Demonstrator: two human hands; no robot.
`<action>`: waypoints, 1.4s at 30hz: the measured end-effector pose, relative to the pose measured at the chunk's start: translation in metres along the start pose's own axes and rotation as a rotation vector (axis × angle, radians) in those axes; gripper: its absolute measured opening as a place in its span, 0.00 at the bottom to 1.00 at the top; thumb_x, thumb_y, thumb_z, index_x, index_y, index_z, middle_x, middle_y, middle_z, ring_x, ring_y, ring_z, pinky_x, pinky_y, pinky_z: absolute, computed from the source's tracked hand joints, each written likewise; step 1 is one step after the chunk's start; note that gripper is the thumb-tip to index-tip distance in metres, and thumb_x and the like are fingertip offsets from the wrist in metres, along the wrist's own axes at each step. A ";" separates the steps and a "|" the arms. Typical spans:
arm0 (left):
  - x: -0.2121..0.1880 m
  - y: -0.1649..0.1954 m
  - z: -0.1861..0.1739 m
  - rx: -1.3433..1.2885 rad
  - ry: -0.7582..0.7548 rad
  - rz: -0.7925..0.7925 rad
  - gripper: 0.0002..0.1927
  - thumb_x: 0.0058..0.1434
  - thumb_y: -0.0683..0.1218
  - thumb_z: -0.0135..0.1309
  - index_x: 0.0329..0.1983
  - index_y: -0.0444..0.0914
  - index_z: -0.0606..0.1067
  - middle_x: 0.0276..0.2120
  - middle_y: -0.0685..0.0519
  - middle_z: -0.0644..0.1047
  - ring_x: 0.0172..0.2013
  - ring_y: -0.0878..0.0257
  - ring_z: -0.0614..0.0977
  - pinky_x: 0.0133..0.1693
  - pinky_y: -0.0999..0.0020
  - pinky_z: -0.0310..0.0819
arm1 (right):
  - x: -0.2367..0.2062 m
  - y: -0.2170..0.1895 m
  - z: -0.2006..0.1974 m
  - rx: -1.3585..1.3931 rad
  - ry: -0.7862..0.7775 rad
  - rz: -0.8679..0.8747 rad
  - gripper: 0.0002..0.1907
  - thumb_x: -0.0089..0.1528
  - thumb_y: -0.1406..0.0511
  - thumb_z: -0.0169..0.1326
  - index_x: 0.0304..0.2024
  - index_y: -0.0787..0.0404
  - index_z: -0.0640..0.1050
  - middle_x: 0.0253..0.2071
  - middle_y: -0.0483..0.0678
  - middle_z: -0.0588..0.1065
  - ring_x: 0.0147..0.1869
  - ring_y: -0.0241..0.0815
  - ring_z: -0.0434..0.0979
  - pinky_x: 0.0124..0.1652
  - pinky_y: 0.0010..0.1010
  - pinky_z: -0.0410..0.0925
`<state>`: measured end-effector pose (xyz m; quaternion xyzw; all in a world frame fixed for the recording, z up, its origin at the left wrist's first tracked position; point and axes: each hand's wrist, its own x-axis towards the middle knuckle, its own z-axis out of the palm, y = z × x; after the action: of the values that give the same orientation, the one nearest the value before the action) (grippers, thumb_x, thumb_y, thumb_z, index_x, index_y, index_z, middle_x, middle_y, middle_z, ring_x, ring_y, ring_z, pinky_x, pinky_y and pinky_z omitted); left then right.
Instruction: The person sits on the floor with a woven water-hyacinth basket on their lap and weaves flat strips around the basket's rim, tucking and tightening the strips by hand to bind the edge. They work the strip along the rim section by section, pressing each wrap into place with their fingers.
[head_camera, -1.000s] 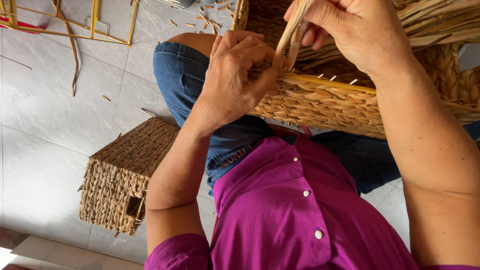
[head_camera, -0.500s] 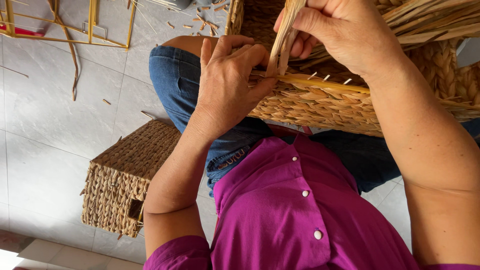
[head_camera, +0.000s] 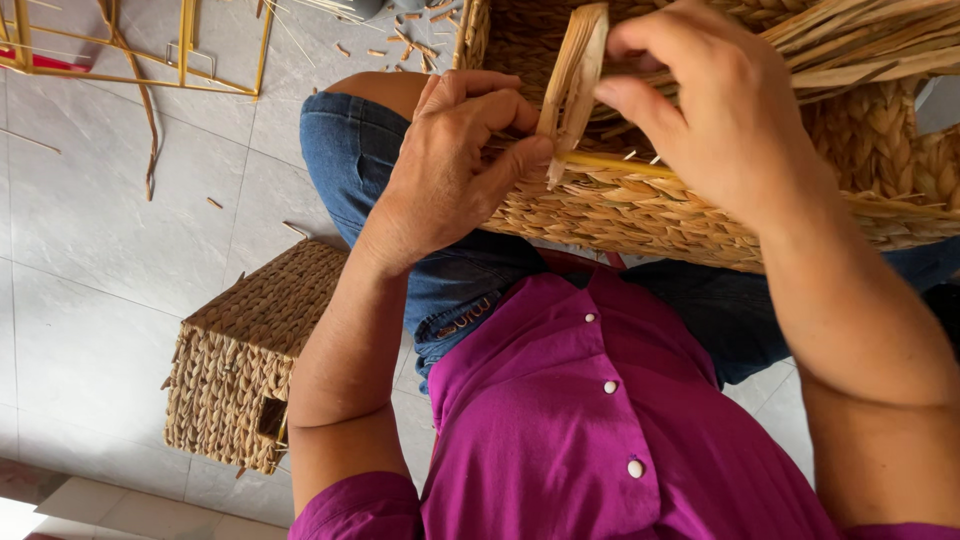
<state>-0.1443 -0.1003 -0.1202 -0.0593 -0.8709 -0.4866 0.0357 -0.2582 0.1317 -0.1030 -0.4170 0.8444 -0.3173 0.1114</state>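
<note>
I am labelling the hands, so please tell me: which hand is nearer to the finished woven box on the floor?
The left hand. It presses on the rim of the basket on the lap, above the woven box on the floor. The right hand pinches a straw strip farther to the right.

Left hand braces woven basket on lap; right hand pinches flat straw strand at rim.

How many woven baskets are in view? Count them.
2. One basket rests on the person's lap under both hands; a finished box-shaped basket sits on the floor. Others may lie outside the frame.
</note>
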 end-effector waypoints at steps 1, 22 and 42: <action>0.000 -0.001 0.002 0.000 0.020 -0.003 0.10 0.69 0.47 0.64 0.45 0.36 0.79 0.49 0.46 0.78 0.59 0.50 0.76 0.61 0.57 0.68 | -0.010 -0.006 0.000 -0.018 0.083 -0.080 0.10 0.69 0.70 0.64 0.50 0.66 0.77 0.48 0.52 0.77 0.52 0.45 0.79 0.52 0.35 0.73; 0.007 0.006 0.006 0.106 0.043 -0.057 0.10 0.69 0.50 0.60 0.34 0.41 0.80 0.35 0.56 0.80 0.50 0.58 0.77 0.56 0.59 0.65 | -0.076 -0.050 0.003 0.517 -0.075 -0.357 0.10 0.62 0.68 0.64 0.46 0.58 0.78 0.49 0.45 0.78 0.51 0.36 0.81 0.46 0.31 0.73; -0.003 0.013 0.005 0.281 0.025 0.118 0.08 0.66 0.43 0.62 0.46 0.48 0.81 0.45 0.64 0.80 0.66 0.60 0.73 0.70 0.32 0.37 | -0.118 -0.028 0.042 0.490 0.195 -0.126 0.09 0.60 0.70 0.62 0.44 0.63 0.82 0.53 0.51 0.78 0.57 0.47 0.82 0.52 0.29 0.77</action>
<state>-0.1394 -0.0895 -0.1121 -0.0987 -0.9250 -0.3575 0.0828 -0.1480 0.1919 -0.1269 -0.3968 0.7215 -0.5571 0.1074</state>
